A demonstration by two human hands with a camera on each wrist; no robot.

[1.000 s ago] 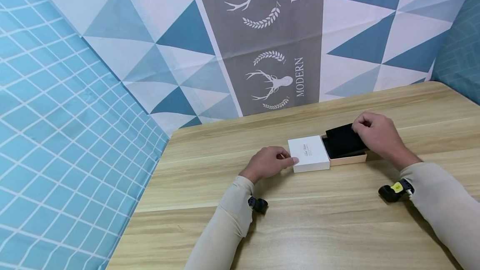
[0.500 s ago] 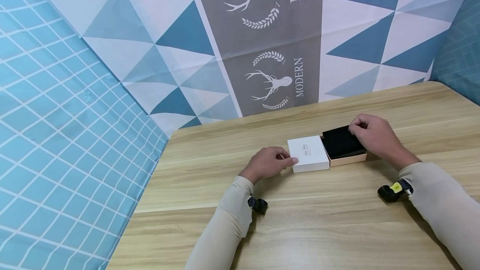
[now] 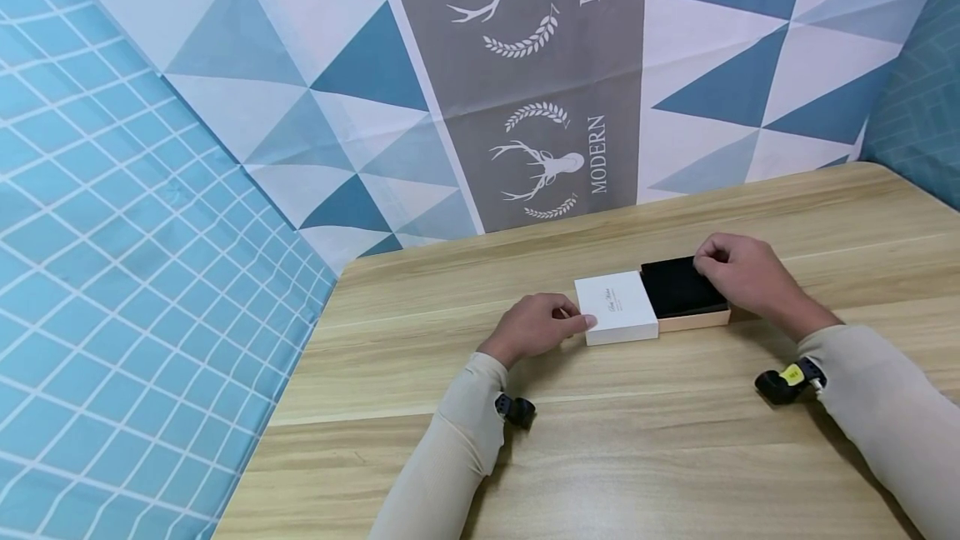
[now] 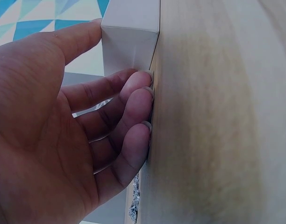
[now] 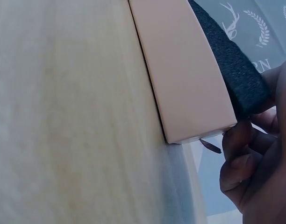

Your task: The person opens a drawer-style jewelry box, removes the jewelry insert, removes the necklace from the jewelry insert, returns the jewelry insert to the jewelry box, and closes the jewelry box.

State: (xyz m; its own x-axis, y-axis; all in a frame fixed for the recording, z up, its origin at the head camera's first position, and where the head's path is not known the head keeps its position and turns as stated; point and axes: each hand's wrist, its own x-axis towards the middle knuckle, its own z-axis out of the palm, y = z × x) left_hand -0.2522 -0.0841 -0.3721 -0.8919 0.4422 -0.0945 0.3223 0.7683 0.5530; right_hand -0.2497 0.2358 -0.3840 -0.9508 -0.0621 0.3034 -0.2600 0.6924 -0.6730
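Note:
A white box sleeve (image 3: 618, 307) with small lettering lies on the table. Its peach tray (image 3: 697, 321) extends to the right, with a black foam pad (image 3: 678, 288) lying over the tray's opening. My left hand (image 3: 534, 325) rests at the sleeve's left end, thumb on its top edge. Its relaxed fingers (image 4: 138, 105) lie against the end and the table. With thumb and forefinger, my right hand (image 3: 750, 275) pinches the pad's right edge. In the right wrist view the pad (image 5: 241, 70) tilts up from the tray's end; what lies beneath it is hidden.
The wooden table (image 3: 585, 440) carries the box near its back part. A patterned cloth wall (image 3: 555, 132) stands behind the table, and a blue gridded cloth (image 3: 150, 273) hangs at the left. A small tab (image 5: 210, 146) sticks out of the tray's end.
The right hand has lowered the black foam pad and shifted it slightly left, so it now lies almost level over the tray. The left hand has stayed in place on the sleeve.

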